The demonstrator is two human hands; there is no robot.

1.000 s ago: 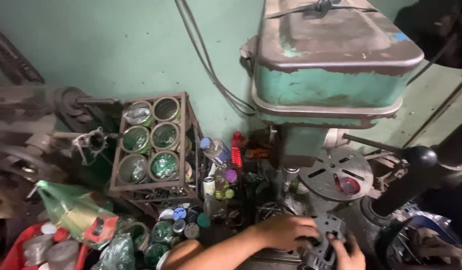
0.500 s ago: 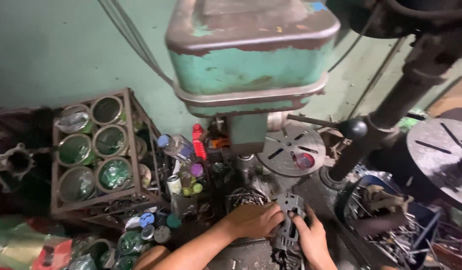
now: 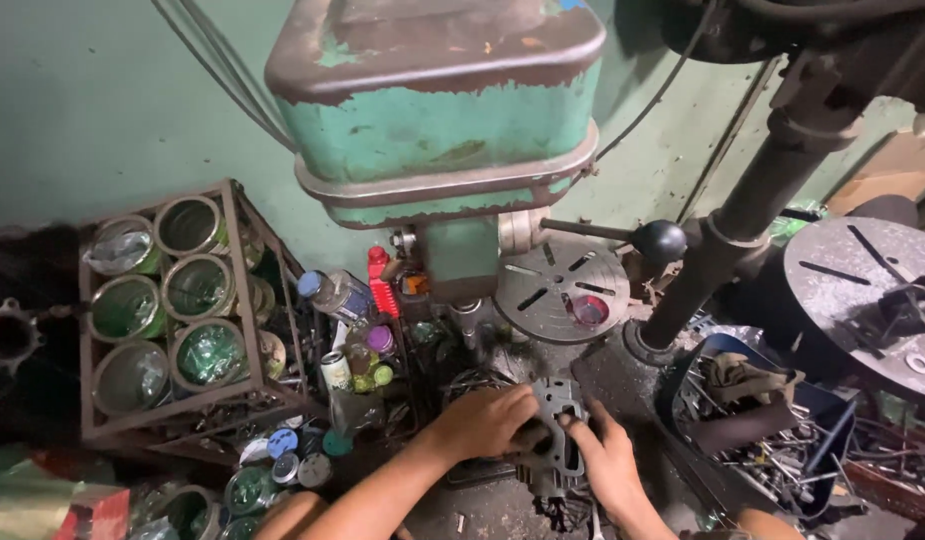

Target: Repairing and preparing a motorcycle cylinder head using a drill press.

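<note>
With the left hand (image 3: 487,420) and right hand (image 3: 604,458) both clamped on the grey metal casting (image 3: 554,425) under the green drill press (image 3: 437,130), the casting could well slip and pinch fingers against the gritty bench (image 3: 622,375).

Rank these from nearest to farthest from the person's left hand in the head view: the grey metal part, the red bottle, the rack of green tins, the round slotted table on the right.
1. Grey metal part: touching the left hand, on its right.
2. Red bottle: up and left, behind the clutter.
3. Rack of green tins: far left.
4. Round slotted table: far right edge.
</note>
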